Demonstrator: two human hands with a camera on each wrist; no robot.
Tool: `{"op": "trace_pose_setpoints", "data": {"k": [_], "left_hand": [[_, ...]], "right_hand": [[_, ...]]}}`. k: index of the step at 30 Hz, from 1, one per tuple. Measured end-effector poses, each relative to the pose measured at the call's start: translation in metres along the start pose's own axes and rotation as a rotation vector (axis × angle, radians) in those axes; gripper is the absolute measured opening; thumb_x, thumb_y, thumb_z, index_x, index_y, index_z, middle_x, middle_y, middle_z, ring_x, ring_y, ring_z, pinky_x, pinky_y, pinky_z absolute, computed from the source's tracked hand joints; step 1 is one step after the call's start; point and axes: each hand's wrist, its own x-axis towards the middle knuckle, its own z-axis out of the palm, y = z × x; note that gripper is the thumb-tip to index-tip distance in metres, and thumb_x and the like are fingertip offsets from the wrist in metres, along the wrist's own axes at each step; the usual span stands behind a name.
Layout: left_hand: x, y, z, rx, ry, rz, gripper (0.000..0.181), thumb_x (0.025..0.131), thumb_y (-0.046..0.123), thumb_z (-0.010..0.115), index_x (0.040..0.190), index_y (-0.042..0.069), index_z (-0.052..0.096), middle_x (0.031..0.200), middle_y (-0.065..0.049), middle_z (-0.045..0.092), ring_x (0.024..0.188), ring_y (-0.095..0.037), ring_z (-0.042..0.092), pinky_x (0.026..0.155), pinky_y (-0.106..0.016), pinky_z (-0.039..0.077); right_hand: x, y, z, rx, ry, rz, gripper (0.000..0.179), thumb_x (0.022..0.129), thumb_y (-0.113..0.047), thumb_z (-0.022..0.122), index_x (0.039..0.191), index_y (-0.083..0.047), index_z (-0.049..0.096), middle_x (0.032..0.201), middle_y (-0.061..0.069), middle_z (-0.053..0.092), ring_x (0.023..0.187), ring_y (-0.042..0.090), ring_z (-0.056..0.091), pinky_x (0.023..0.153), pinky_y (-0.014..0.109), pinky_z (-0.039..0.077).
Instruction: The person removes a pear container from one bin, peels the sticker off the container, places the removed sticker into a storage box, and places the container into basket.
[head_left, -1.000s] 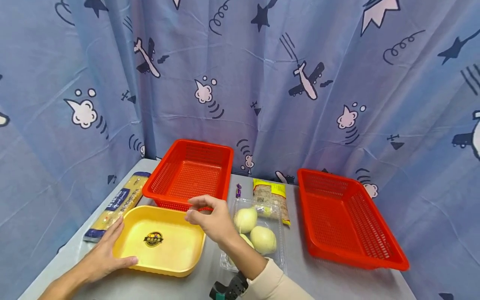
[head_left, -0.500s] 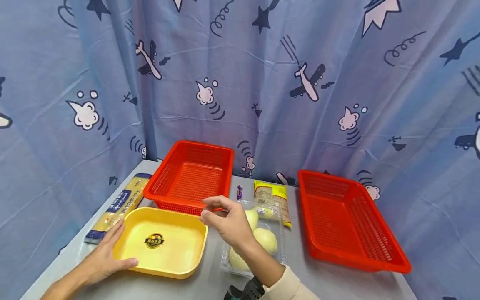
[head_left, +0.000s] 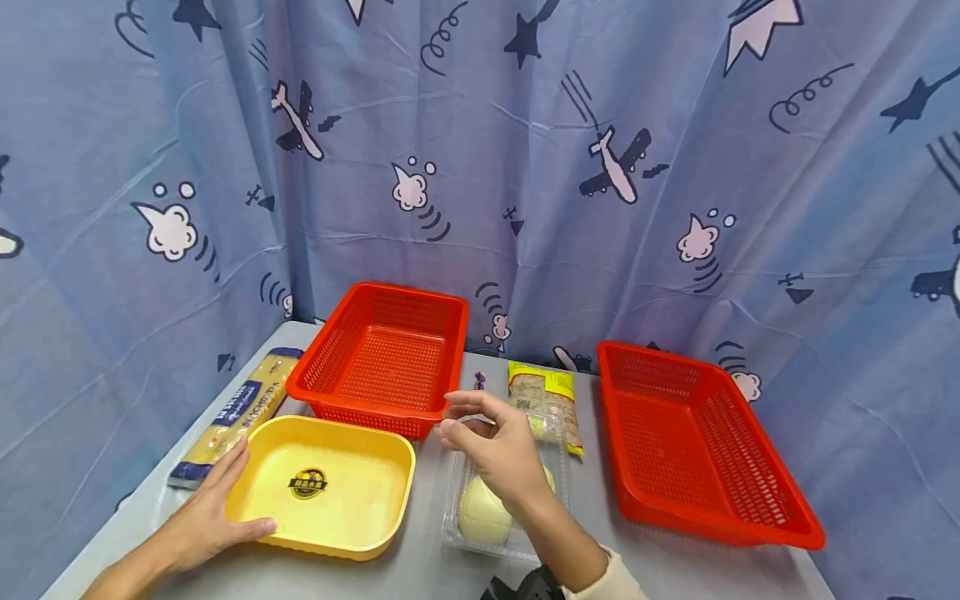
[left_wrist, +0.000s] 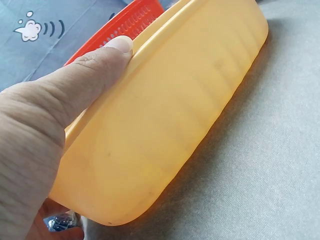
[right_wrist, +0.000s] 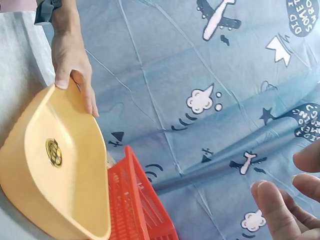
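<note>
My left hand (head_left: 204, 510) grips yellow tub (head_left: 360, 479) just right of it. My right hand (head_left: 498, 446), loosely curled, empty, hangs above clear box (head_left: 451, 515); I judge dipping it could knock fruit (head_left: 482, 510) below.

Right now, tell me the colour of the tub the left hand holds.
The tub is yellow; the head view shows it best.

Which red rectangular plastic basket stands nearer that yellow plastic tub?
The left red rectangular plastic basket, just behind the yellow plastic tub; the other red basket stands apart, far right.
</note>
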Motion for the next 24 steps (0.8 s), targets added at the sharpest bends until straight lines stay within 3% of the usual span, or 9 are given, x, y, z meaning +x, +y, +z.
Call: {"op": "trace_pose_setpoints", "data": {"k": [7,11,24], "left_hand": [[0.0,0.001,-0.001,0.01,-0.013,-0.023,0.107,0.075,0.04,0.08,0.145,-0.016,0.02,0.154,-0.028,0.007,0.13,-0.058,0.02,0.094,-0.074,0.022],[0.0,0.002,-0.002,0.005,-0.023,-0.043,0.109,0.075,0.041,0.08,0.145,-0.015,0.02,0.154,-0.027,0.006,0.13,-0.058,0.019,0.095,-0.074,0.022],[0.0,0.002,-0.001,0.011,-0.034,-0.046,0.108,0.076,0.041,0.079,0.146,-0.015,0.019,0.154,-0.028,0.006,0.13,-0.058,0.02,0.094,-0.074,0.022]], "right_hand": [[-0.007,-0.003,-0.016,-0.048,0.082,-0.044,0.029,0.084,0.003,0.069,0.112,-0.001,0.068,0.098,0.019,0.062,0.081,0.026,0.068,0.072,0.039,0.056],[-0.01,-0.002,-0.024,-0.043,0.121,-0.061,0.029,0.084,0.005,0.069,0.112,0.002,0.067,0.097,0.019,0.062,0.08,0.03,0.067,0.071,0.042,0.056],[-0.025,0.011,-0.05,-0.074,0.185,-0.096,0.029,0.083,0.009,0.067,0.111,0.003,0.066,0.095,0.021,0.061,0.076,0.027,0.065,0.065,0.04,0.057]]}}
